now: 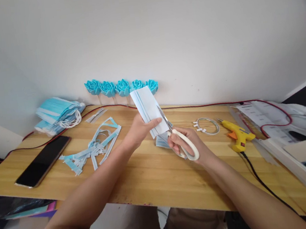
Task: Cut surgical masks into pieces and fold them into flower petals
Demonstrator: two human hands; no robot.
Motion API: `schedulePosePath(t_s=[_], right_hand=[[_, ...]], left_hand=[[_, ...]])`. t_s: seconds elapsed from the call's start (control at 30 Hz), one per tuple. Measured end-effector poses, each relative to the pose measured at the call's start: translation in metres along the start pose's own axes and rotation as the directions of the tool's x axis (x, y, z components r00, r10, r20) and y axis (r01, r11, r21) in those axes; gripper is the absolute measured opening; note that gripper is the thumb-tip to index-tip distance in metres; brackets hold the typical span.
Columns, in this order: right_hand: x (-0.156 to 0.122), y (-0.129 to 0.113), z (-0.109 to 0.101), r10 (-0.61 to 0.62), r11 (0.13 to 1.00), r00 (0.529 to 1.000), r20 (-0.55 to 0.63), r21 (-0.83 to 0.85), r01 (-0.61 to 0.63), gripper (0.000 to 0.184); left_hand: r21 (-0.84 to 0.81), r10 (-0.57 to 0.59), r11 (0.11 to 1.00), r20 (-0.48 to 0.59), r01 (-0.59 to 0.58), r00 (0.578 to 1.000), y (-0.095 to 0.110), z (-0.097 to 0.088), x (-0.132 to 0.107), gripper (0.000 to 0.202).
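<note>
My left hand point(139, 129) pinches a pale blue and white face mask piece point(148, 109) and holds it upright above the wooden table point(150, 175). My right hand point(188, 143) grips white-handled scissors point(180, 137), whose blades meet the mask's right edge. More cut mask pieces point(162, 140) lie on the table just under both hands.
Cut mask strips point(95, 147) and a dark phone point(44, 161) lie to the left, with a stack of masks point(57, 113) behind. Several blue fabric roses point(122, 86) lean on the wall. Right: wire coil point(207, 125), yellow glue gun point(238, 134), papers and cables point(282, 126).
</note>
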State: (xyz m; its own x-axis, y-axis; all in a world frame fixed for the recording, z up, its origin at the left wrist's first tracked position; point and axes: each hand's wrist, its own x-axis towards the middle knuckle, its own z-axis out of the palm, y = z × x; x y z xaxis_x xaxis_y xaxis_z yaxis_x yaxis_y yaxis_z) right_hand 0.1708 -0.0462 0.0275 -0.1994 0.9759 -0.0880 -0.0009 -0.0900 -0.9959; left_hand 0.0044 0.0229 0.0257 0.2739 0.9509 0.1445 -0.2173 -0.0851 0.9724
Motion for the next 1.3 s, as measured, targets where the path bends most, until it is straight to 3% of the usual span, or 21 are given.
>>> schedulePosePath(t_s=[0.47, 0.7, 0.9, 1.3], right_hand=[[0.0025, 0.0059, -0.0005, -0.015, 1.0, 1.0, -0.02, 0.01, 0.015, 0.043], [0.0012, 0.0019, -0.0005, -0.041, 0.997, 0.999, -0.016, -0.062, 0.04, 0.047], [0.0005, 0.0007, -0.0011, -0.072, 0.993, 0.997, 0.027, -0.096, 0.074, 0.053], [0.0014, 0.0005, -0.006, -0.097, 0.978, 0.99, 0.1, -0.176, 0.113, 0.05]], left_hand=[[-0.035, -0.007, 0.999, 0.006, 0.007, 1.0, -0.0002, -0.0014, 0.0003, 0.04], [-0.14, -0.065, 0.989, -0.143, 0.045, 0.988, -0.0019, -0.0075, 0.0056, 0.046], [-0.201, -0.105, 0.976, -0.089, 0.085, 0.991, -0.0011, -0.0061, 0.0047, 0.044], [-0.036, -0.092, 0.995, -0.09, 0.089, 0.992, 0.0062, -0.0075, 0.0019, 0.045]])
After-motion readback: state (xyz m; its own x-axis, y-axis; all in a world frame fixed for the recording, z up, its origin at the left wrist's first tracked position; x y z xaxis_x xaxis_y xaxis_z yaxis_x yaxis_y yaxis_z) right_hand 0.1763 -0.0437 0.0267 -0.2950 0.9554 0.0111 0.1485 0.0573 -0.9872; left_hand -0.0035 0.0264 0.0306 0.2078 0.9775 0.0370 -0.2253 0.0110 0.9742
